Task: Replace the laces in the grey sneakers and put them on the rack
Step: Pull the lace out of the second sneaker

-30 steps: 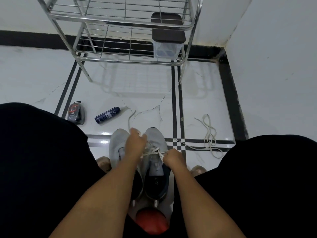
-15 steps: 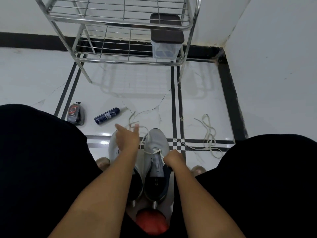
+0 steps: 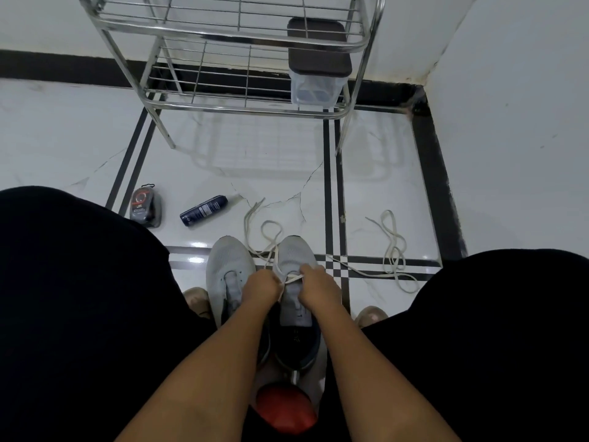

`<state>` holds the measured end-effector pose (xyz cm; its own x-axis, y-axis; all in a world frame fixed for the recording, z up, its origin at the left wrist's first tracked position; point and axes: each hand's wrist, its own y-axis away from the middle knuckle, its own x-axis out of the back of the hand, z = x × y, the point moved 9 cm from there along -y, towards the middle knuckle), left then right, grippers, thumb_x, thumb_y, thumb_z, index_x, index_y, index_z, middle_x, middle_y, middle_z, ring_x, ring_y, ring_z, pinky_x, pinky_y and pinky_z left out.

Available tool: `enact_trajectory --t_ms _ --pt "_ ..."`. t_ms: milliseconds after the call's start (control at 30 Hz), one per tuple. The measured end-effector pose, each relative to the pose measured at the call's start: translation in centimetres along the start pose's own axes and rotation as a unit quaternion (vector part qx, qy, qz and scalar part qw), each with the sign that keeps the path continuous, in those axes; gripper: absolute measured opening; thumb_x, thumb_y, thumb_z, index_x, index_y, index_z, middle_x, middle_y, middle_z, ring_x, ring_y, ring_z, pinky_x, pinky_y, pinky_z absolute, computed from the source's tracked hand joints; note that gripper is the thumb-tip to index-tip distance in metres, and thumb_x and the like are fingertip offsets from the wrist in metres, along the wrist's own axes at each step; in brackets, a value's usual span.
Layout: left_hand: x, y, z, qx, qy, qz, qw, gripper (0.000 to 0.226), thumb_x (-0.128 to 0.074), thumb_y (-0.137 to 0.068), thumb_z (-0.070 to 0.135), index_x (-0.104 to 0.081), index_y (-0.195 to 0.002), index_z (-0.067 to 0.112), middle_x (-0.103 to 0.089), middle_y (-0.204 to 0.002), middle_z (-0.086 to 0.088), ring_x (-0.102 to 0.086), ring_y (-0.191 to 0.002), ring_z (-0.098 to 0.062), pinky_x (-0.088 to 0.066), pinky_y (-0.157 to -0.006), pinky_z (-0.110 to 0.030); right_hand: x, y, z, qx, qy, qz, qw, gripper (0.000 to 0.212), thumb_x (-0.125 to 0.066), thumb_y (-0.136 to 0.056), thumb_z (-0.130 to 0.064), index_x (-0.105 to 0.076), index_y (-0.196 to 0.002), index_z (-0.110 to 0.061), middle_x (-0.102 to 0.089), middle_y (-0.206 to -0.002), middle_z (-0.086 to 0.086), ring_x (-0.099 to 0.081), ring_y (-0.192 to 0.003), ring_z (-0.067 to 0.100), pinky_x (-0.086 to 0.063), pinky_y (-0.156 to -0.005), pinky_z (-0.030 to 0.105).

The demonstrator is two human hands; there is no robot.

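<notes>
Lower centre, sneakers (image 3: 264,291): 2, side by side on the floor.
Hands: left hand (image 3: 259,287) and right hand (image 3: 315,287) each pinch the lace (image 3: 291,279).
Handling: lace looks limp, light; best held near its tips.
Rack (image 3: 242,30): upper frame.

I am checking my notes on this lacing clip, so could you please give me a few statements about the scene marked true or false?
1. Both hands, left hand and right hand, work a lace on the right sneaker. True.
2. The left sneaker already sits on the rack. False: it stands on the floor beside the other.
3. A loose lace lies on the floor to the right. True.
4. The dark spray can stands upright. False: it lies on its side.
</notes>
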<state>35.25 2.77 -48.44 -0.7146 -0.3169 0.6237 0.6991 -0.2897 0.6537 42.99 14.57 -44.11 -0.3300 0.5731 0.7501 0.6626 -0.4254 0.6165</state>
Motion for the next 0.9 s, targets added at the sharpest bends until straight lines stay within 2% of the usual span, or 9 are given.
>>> enact_trajectory --t_ms 200,333,400,500,600,700,767,867,900 --pt "0.0 -0.7 -2.0 0.054 0.037 0.012 0.998 0.023 -0.06 -0.088 0.022 -0.072 -0.103 0.009 -0.07 -0.11 -0.01 -0.064 -0.103 -0.026 -0.051 -0.087 -0.032 -0.9 -1.3 -1.0 0.028 -0.132 -0.039 0.99 0.022 -0.056 -0.087 -0.028 -0.062 -0.1 -0.012 -0.047 -0.121 0.009 -0.05 -0.108 0.025 -0.044 -0.087 0.033" --pt "-0.2 -0.6 -2.3 0.077 0.055 0.013 0.995 0.027 -0.058 -0.091 0.023 -0.069 -0.11 0.008 -0.066 -0.116 -0.011 -0.061 -0.108 -0.028 -0.047 -0.085 -0.03 0.3 -0.5 7.5 -0.298 -0.66 0.098 0.682 0.033 -0.048 -0.092 -0.034 -0.062 -0.092 -0.005 -0.06 -0.076 0.006 -0.059 -0.072 0.022 -0.052 -0.074 0.036" --pt "-0.6 -0.7 -1.6 0.056 0.051 0.0 0.997 0.027 -0.061 -0.089 0.028 -0.07 -0.108 0.011 -0.066 -0.116 -0.009 -0.062 -0.106 -0.027 -0.049 -0.087 -0.031 1.7 -0.3 9.0 -0.319 -0.464 0.133 0.816 0.037 -0.048 -0.092 -0.037 -0.064 -0.107 -0.007 -0.063 -0.101 0.009 -0.061 -0.087 0.028 -0.052 -0.078 0.037" --pt "-1.2 -0.9 -1.2 0.043 0.037 -0.015 0.998 0.029 -0.066 -0.085 0.032 -0.072 -0.107 0.014 -0.066 -0.119 -0.006 -0.061 -0.11 -0.026 -0.049 -0.094 -0.034 3.1 -2.1 3.3 -0.062 -0.133 0.127 0.981 0.018 -0.054 -0.09 -0.031 -0.064 -0.103 -0.021 -0.048 -0.13 0.007 -0.05 -0.113 0.03 -0.046 -0.091 0.039" --pt "-1.3 -1.0 -1.1 0.039 0.03 -0.019 0.999 0.027 -0.066 -0.085 0.032 -0.073 -0.105 0.015 -0.066 -0.119 -0.005 -0.061 -0.11 -0.024 -0.05 -0.094 -0.036 -0.6 -1.8 -1.3 0.084 0.028 0.041 0.995 0.02 -0.057 -0.091 -0.031 -0.071 -0.104 -0.026 -0.033 -0.149 0.003 -0.029 -0.136 0.028 -0.025 -0.109 0.043" --pt "-1.1 -0.9 -1.1 0.038 0.037 -0.015 0.998 0.026 -0.066 -0.086 0.029 -0.073 -0.104 0.013 -0.068 -0.114 -0.006 -0.063 -0.106 -0.025 -0.051 -0.093 -0.037 -0.3 -1.7 0.1 0.005 -0.044 0.068 0.997 0.024 -0.05 -0.093 -0.022 -0.068 -0.109 -0.017 -0.048 -0.14 0.003 -0.045 -0.125 0.027 -0.036 -0.103 0.038" --pt "-1.0 -0.9 -1.4 0.046 0.043 -0.011 0.998 0.026 -0.065 -0.087 0.028 -0.072 -0.105 0.012 -0.068 -0.113 -0.007 -0.063 -0.107 -0.026 -0.051 -0.091 -0.034 2.7 -1.5 4.6 -0.186 -0.334 0.14 0.913 0.032 -0.038 -0.098 -0.011 -0.063 -0.117 -0.004 -0.06 -0.12 0.012 -0.059 -0.103 0.027 -0.049 -0.08 0.031" --pt "-1.1 -1.0 -1.5 0.046 0.041 -0.016 0.998 0.026 -0.063 -0.088 0.027 -0.071 -0.106 0.01 -0.068 -0.113 -0.007 -0.063 -0.104 -0.025 -0.052 -0.089 -0.034 4.4 -1.4 7.6 -0.257 -0.779 0.191 0.539 0.033 -0.03 -0.099 -0.007 -0.05 -0.125 -0.002 -0.056 -0.087 0.007 -0.051 -0.058 0.013 -0.046 -0.051 0.019" --pt "-1.1 -1.0 -1.5 0.046 0.043 -0.018 0.998 0.026 -0.062 -0.088 0.026 -0.07 -0.107 0.01 -0.068 -0.113 -0.008 -0.063 -0.104 -0.025 -0.052 -0.089 -0.034 5.3 -1.1 7.4 -0.238 -0.824 0.192 0.478 0.029 -0.034 -0.098 -0.01 -0.05 -0.122 -0.005 -0.056 -0.085 0.006 -0.043 -0.05 0.011 -0.044 -0.048 0.021"
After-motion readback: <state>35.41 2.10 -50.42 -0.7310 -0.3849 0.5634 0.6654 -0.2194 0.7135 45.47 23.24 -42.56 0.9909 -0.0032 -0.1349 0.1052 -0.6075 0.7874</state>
